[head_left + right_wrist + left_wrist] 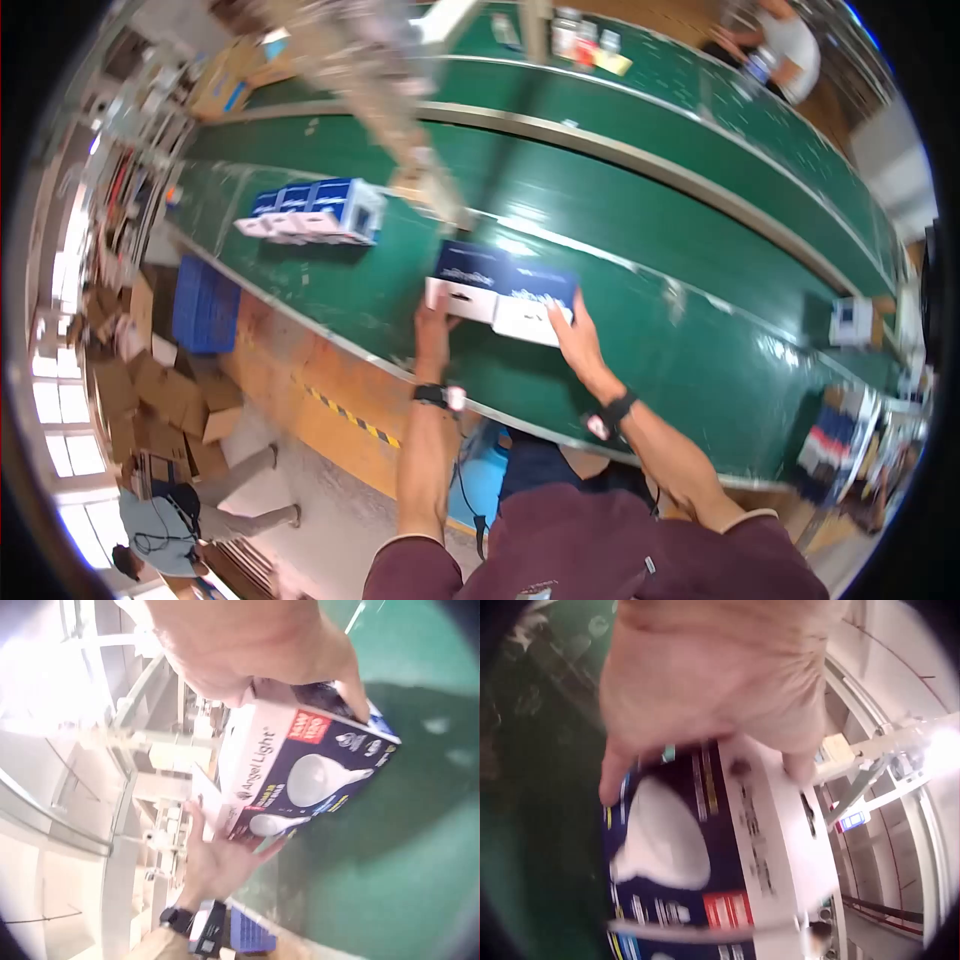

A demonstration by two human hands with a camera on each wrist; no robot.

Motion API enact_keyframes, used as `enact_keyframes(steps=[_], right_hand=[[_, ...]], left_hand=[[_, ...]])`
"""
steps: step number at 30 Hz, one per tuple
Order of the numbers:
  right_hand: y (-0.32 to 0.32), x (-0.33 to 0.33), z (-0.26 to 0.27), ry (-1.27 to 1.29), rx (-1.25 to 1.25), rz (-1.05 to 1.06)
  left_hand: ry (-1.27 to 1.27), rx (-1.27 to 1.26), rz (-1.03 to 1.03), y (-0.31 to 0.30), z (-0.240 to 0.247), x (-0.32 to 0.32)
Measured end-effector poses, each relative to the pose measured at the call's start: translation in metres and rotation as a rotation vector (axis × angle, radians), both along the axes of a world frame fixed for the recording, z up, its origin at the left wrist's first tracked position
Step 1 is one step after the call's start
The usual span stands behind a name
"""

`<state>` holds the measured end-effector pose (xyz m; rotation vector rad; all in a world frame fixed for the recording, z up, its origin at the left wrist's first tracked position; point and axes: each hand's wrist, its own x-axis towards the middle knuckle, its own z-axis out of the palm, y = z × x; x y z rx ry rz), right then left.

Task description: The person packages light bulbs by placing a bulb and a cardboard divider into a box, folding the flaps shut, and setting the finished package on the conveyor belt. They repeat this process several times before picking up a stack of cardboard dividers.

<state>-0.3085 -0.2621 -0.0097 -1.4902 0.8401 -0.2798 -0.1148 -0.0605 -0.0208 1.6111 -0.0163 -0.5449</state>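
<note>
Two blue-and-white light bulb boxes stand side by side between my hands above the green table (640,370). At the left end, my left hand (432,338) grips the left bulb box (468,270), thumb and fingers on opposite sides in the left wrist view. My right hand (580,345) holds the outer end of the right bulb box (540,290). Printed bulb pictures and "Angel Light" lettering show on the box sides in the right wrist view. White flaps with a dark slot face me in the head view.
Three similar boxes (315,210) stand in a row on the left of the table. A blurred post (400,130) rises beyond. A blue crate (205,305) and cardboard boxes (165,400) lie to the left. One person (790,50) sits across; another (165,530) is at lower left.
</note>
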Motion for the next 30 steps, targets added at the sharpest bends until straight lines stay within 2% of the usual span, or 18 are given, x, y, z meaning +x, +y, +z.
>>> enact_keyframes(steps=[1,3,4,5,6,7,9,11,14,17,20,23,24,25,26,27,29,30], right_hand=[[0.013,0.029,0.006,0.006,0.031,0.029],[0.045,0.048,0.024,-0.086,0.107,0.206],[0.066,0.06,0.016,-0.08,0.135,0.25],[0.091,0.073,0.007,-0.067,0.172,0.284],[0.106,0.095,0.003,0.02,-0.003,0.422],[0.125,0.123,0.002,0.013,0.147,0.539],[0.16,0.188,0.02,0.028,0.112,0.642],[0.192,0.259,-0.006,0.031,-0.035,0.757],[0.231,0.343,-0.009,-0.082,-0.103,0.669],[0.253,0.406,-0.006,0.018,-0.089,0.705],[0.256,0.436,-0.007,-0.002,0.022,0.742],[0.225,0.404,-0.001,-0.242,-0.141,0.867],[0.205,0.383,-0.002,-0.352,-0.154,0.948],[0.178,0.355,-0.006,-0.271,-0.148,1.049],[0.149,0.322,-0.009,-0.172,-0.149,1.131],[0.119,0.283,-0.014,-0.094,-0.12,1.146],[0.059,0.177,-0.03,-0.027,-0.05,0.75],[0.012,0.13,-0.021,0.012,-0.175,0.696]], left_hand=[[0.018,-0.057,0.136,0.003,0.012,0.006],[0.11,-0.016,0.15,0.065,0.001,0.028],[0.158,0.012,0.209,0.105,-0.032,0.043],[0.141,-0.038,0.244,0.126,-0.011,0.049],[0.063,-0.113,0.318,0.152,-0.021,0.064],[-0.029,-0.182,0.394,0.183,-0.031,0.083],[-0.034,-0.144,0.545,0.235,-0.026,0.126],[-0.092,-0.09,0.628,0.251,-0.002,0.174],[-0.124,-0.107,0.547,0.3,-0.011,0.254],[-0.148,-0.003,0.505,0.322,-0.013,0.321],[-0.12,-0.148,0.612,0.312,-0.014,0.357],[-0.177,-0.24,0.679,0.297,-0.017,0.342],[-0.11,-0.17,0.798,0.311,-0.044,0.334],[-0.122,-0.115,0.795,0.306,-0.05,0.301],[-0.29,0.392,0.591,0.343,-0.098,0.283],[-0.696,0.77,0.306,0.385,-0.166,0.255],[-0.559,0.812,0.471,0.315,-0.147,0.175],[-0.524,0.796,0.517,0.274,-0.143,0.136]])
